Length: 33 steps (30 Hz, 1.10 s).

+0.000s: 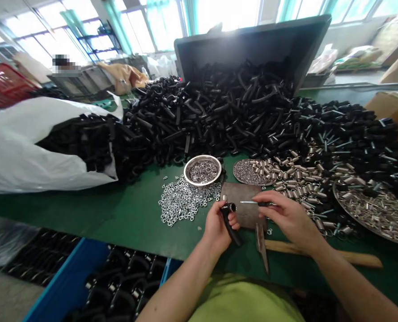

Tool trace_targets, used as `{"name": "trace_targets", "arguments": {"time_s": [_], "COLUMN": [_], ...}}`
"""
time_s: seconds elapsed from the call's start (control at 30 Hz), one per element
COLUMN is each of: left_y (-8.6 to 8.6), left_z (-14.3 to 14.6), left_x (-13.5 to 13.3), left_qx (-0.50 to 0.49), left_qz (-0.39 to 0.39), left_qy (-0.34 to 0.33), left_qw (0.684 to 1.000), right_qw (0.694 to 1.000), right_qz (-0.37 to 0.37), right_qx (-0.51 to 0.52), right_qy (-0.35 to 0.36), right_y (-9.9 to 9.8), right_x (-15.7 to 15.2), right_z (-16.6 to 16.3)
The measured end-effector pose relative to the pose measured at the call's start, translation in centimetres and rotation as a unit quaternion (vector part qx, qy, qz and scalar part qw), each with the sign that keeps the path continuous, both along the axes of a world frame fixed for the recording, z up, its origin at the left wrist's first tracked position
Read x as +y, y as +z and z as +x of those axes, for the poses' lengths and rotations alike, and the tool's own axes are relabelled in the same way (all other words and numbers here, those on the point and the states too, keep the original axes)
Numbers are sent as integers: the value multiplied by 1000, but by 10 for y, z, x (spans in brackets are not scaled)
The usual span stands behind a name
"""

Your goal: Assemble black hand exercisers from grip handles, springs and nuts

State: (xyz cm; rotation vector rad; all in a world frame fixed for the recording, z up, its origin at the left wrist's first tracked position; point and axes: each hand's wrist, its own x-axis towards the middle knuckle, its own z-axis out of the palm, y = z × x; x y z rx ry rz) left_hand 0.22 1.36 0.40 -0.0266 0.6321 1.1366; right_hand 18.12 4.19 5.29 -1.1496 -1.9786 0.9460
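"Green shirt (246,297) nearest, at the bottom edge. Which step's this?"

"Seemingly bringing a metal pin (249,202) to the black handle (234,234); the next move calls for lining it up with the open end."

"And the hands?"

"Left hand (219,227) wraps the handle, by the metal plate's (241,191) near-left corner; right hand (284,213), back upward, pinches the pin, its dark end too blurred to name."

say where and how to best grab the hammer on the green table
Take the hammer by its wooden handle, near the free end, probably from the right: the handle is long, points right from the metal head, and the right forearm hides its middle.
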Motion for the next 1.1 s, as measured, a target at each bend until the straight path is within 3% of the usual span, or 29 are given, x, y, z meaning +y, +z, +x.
{"name": "trace_targets", "arguments": {"time_s": [0.2, 0.33, 0.47, 0.6, 0.7, 0.77, 0.87, 0.93, 1.07, 1.1], "left_y": [10, 10, 9, 9, 12, 15, 19, 21, 21, 20], "left_z": [6, 12, 13, 12, 12, 13, 13, 12, 9, 8], "left_x": [-7, -10, -11, -10, -11, -13, -15, -13, -8, -8], "left_qx": [57, 106, 170, 120, 115, 158, 226, 227, 199, 204], "left_qz": [20, 52, 73, 48, 48, 69, 103, 99, 70, 77], "left_qy": [3, 36, 83, 58, 57, 90, 123, 126, 158, 159], "left_qw": [998, 992, 979, 990, 991, 981, 961, 961, 965, 963], "right_qw": [978, 959, 972, 962, 962, 983, 998, 996, 990, 988], "right_qz": [194, 264, 210, 270, 271, 177, -22, -67, 127, 146], "right_qx": [-54, -98, -98, -29, -20, -40, -49, -54, -55, -48], "right_qy": [56, 22, -34, 36, 31, -8, -25, -11, 19, 22], "right_y": [-1, -12, -17, -24, -26, -22, -11, -5, -5, -6], "right_x": [-21, -19, -15, -18, -21, -21, -20, -19, -19, -19], "right_z": [-29, -40, -46, -47, -47, -48, -50, -50, -51, -52]}}
